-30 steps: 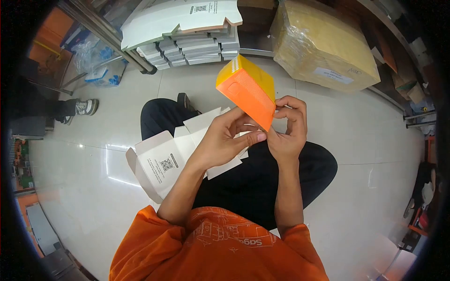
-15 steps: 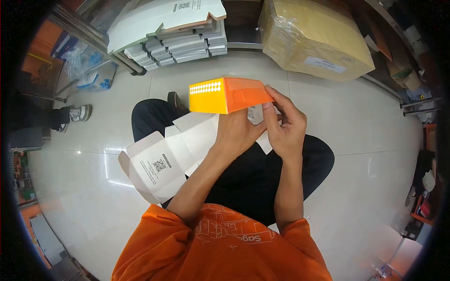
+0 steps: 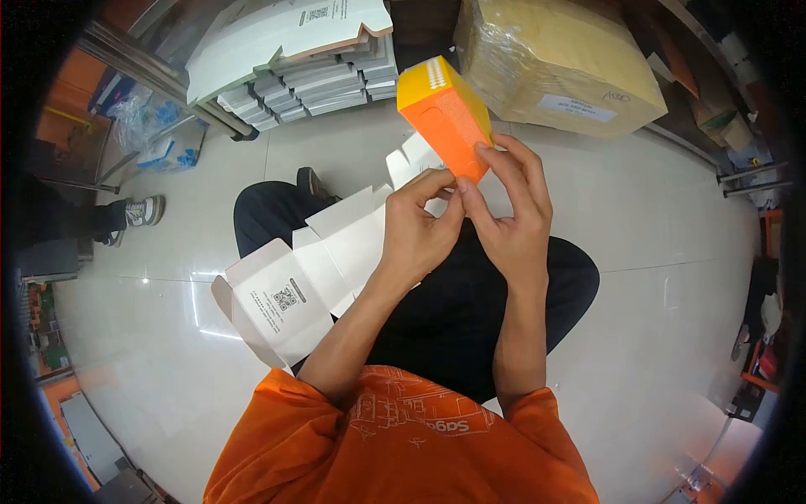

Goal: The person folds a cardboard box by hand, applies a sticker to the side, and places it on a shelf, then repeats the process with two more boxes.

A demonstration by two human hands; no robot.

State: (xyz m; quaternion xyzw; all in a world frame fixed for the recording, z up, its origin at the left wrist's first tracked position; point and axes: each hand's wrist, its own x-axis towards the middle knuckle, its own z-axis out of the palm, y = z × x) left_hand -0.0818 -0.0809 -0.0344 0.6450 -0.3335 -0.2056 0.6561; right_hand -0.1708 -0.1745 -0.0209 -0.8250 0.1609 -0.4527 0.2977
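An orange and yellow box [image 3: 445,122] is held up in front of me, tilted, with its yellow patterned end pointing up and away. My left hand [image 3: 420,223] pinches its near lower corner between thumb and fingers. On the right side, my right hand [image 3: 510,189] grips the same near end, its thumb tip close to the left one and its fingers along the box's edge. Beneath the hands, an unfolded white carton [image 3: 290,294] with a printed QR code lies across my lap and left leg, partly hidden by my left forearm.
A stack of flat white cartons [image 3: 336,80] sits on a shelf ahead on the left. A plastic-wrapped brown box [image 3: 562,71] is ahead on the right. Another person's shoe [image 3: 144,211] shows at the left, below a plastic bag [image 3: 143,118].
The orange and yellow box has turned and risen, its yellow end swinging up and away. My left hand has moved from beneath the box to its near corner.
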